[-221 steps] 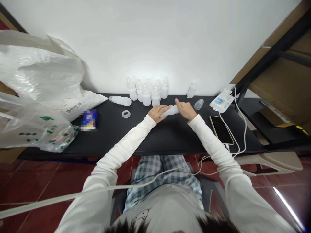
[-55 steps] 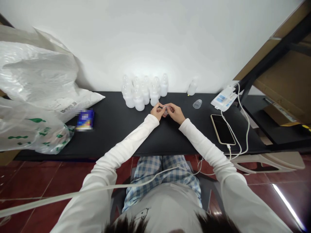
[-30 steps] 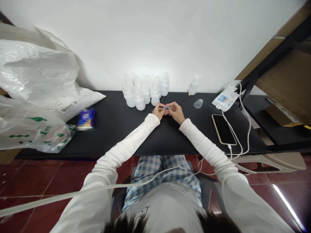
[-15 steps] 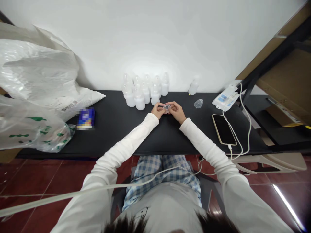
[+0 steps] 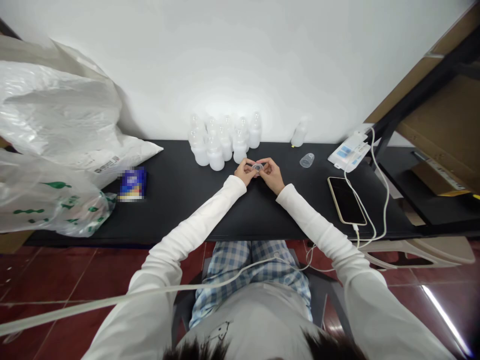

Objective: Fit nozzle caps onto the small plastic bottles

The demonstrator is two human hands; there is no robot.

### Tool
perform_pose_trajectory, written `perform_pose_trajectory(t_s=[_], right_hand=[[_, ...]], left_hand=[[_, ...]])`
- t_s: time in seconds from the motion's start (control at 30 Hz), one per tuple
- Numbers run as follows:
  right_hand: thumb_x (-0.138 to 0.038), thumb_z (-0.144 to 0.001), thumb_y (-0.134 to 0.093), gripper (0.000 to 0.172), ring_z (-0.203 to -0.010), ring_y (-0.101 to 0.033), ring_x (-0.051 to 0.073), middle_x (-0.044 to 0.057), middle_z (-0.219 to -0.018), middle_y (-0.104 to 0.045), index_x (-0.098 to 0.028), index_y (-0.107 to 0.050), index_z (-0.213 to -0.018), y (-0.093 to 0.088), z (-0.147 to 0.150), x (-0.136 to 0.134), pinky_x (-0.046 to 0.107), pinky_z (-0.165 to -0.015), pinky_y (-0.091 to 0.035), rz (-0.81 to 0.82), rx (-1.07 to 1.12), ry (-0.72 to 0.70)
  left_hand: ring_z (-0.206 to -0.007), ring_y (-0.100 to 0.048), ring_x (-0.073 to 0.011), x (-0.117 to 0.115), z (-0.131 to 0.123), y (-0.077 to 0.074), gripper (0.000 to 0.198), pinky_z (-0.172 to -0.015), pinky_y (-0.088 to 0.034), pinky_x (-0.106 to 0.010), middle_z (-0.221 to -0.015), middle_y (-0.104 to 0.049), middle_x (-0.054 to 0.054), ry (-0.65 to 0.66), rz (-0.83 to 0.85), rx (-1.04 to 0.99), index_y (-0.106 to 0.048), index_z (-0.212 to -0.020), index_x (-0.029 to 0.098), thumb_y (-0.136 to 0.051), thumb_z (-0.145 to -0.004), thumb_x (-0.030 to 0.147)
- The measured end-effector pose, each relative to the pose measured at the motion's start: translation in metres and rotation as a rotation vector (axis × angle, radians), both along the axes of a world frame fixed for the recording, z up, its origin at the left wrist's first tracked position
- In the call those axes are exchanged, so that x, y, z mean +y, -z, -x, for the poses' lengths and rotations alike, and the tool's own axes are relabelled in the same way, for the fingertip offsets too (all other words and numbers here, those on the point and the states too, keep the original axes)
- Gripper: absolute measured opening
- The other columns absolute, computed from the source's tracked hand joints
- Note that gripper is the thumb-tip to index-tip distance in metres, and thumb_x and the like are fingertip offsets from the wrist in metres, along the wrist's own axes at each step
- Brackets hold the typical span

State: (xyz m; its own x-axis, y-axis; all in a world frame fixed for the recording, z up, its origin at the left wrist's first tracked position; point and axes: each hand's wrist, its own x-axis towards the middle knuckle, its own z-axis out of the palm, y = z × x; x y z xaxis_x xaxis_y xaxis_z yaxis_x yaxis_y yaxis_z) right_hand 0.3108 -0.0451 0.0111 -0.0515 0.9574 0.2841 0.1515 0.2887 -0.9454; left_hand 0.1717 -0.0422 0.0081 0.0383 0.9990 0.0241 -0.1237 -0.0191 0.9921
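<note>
Between my two hands, over the black table point(image 5: 176, 200), is a small translucent bottle ring point(image 5: 257, 167). My left hand point(image 5: 246, 171) pinches its left side with thumb and fingers. From the right, my right hand point(image 5: 271, 174) grips the same ring, fingertips close to those of the left. Fingers cover part of it, so its full shape is hidden. Just beyond my left hand stand several white baby bottles point(image 5: 215, 156) with clear domed caps. To the right, a clear bottle cap point(image 5: 306, 160) lies on its side, near a single white bottle point(image 5: 299, 134) by the wall.
A phone point(image 5: 345, 201) with a charging cable point(image 5: 386, 200) and a white-and-blue packet point(image 5: 349, 151) lie at the right. Plastic bags point(image 5: 56, 195) and a blue packet point(image 5: 133, 183) are at the left. A white cord point(image 5: 150, 291) crosses in front of my body.
My fingers have closed in slightly around the ring, and the ring appears tilted and more covered. The bottles, cap and phone have stayed in place.
</note>
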Motion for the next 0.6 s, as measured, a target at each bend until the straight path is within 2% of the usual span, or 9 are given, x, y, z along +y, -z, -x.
perform_pose_trajectory(t_s=[0.13, 0.3, 0.43, 0.6], right_hand=[[-0.053, -0.072, -0.075, 0.041, -0.056, -0.05, 0.011, -0.005, -0.067, -0.054, -0.025, -0.062, -0.1, 0.0007, -0.0051, 0.0029, 0.026, -0.052, -0.045, 0.044, 0.057, -0.051], [-0.052, -0.066, -0.08, 0.049, -0.063, -0.058, 0.013, -0.004, -0.072, -0.058, -0.025, -0.061, -0.103, -0.0001, -0.0081, 0.0027, 0.029, -0.06, -0.051, 0.078, 0.104, -0.147], [-0.047, -0.063, -0.082, 0.046, -0.058, -0.054, 0.011, -0.006, -0.066, -0.053, -0.025, -0.061, -0.098, -0.001, -0.0055, 0.0001, 0.027, -0.055, -0.047, 0.107, 0.109, -0.098], [-0.038, -0.067, -0.079, 0.035, -0.053, -0.043, 0.008, -0.008, -0.063, -0.042, -0.023, -0.06, -0.093, -0.0016, -0.0009, -0.0026, 0.024, -0.05, -0.039, 0.057, 0.054, -0.014]], left_hand=[[-0.059, -0.068, -0.0119, 0.0012, -0.0004, -0.003, 0.034, -0.066, -0.058, -0.027, -0.065, -0.069, 0.003, 0.065, 0.057, -0.108, -0.058, -0.09, 0.017, -0.082, -0.066, 0.019], [-0.06, -0.069, -0.0133, 0.0012, -0.0004, -0.0024, 0.035, -0.069, -0.059, -0.03, -0.066, -0.07, 0.002, 0.044, 0.063, -0.115, -0.058, -0.088, 0.016, -0.084, -0.065, 0.019], [-0.057, -0.068, -0.0115, -0.0026, -0.0005, -0.0025, 0.03, -0.064, -0.057, -0.025, -0.063, -0.069, 0.003, 0.024, 0.048, -0.063, -0.059, -0.087, 0.017, -0.08, -0.066, 0.013], [-0.051, -0.065, -0.0097, -0.0057, -0.0009, -0.0037, 0.029, -0.055, -0.054, -0.02, -0.057, -0.067, 0.006, 0.006, 0.03, -0.005, -0.059, -0.083, 0.018, -0.08, -0.065, 0.015]])
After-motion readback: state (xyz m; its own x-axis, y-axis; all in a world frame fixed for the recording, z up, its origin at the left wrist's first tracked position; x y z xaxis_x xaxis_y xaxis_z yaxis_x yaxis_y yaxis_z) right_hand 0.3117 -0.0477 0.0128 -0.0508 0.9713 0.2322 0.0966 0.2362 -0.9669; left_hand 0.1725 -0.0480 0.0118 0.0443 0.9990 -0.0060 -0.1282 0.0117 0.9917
